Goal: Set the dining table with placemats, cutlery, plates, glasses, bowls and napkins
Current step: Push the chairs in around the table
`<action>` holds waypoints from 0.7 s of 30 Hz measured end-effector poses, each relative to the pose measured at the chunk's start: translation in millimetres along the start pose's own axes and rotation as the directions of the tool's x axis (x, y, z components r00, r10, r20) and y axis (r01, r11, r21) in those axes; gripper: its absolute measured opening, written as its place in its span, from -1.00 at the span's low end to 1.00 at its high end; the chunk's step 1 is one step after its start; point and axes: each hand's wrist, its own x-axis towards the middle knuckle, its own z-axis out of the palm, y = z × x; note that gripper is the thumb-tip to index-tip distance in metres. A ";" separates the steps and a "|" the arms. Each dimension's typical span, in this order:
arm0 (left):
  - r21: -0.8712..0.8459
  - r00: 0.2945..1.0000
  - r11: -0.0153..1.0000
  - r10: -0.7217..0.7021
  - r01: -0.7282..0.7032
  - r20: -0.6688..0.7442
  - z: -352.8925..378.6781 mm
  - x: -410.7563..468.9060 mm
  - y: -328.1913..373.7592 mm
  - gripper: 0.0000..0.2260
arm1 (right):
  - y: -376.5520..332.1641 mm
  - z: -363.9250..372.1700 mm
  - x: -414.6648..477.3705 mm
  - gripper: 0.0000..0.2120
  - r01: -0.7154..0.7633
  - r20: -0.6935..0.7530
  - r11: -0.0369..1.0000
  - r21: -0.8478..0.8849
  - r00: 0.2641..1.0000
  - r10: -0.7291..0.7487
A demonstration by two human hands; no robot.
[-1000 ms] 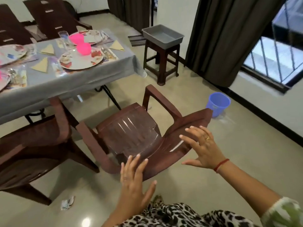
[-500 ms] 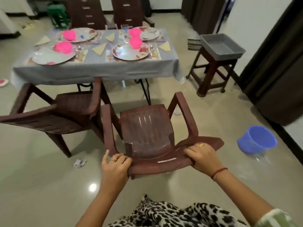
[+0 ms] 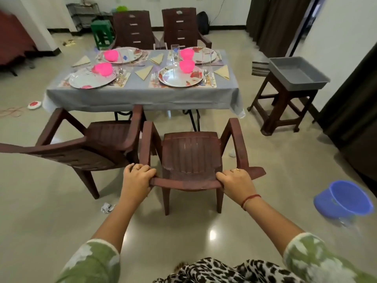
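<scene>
Item: brown plastic armchair (image 3: 190, 152), backrest rail grasped at both ends, left hand (image 3: 137, 179) and right hand (image 3: 237, 182), each grip curled over it. Grey-clothed tabletop (image 3: 142, 97), well beyond the grip, past the chair: 4 floral plates (image 3: 179, 78), 4 pink plastic bowls (image 3: 186, 65), folded tan napkins (image 3: 143, 72).

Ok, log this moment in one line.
left hand: grips chair back | right hand: grips chair back | chair: upright, facing table | table: laid for four

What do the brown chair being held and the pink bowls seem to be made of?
The brown chair: likely moulded plastic, semi-gloss, judging by its ribbed one-piece seat and glints. The pink bowls: probably plastic, bright uniform colour, slightly translucent.
</scene>
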 end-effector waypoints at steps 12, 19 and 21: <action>0.014 0.999 1.000 0.027 -0.026 -0.023 11.3 89.1 -60.9 -0.71 | 1.9 27.9 92.4 -0.79 -0.036 0.017 0.997 -0.074 0.999 0.037; -0.042 1.000 0.999 0.010 -0.011 -0.014 18.0 117.3 -78.8 -0.72 | 7.5 31.3 127.4 -0.79 -0.047 0.037 0.996 -0.078 0.998 0.050; -0.040 1.000 0.999 0.004 -0.004 0.005 21.1 125.1 -76.8 -0.74 | 15.1 32.8 133.3 -0.85 -0.061 0.081 0.995 -0.077 0.994 0.067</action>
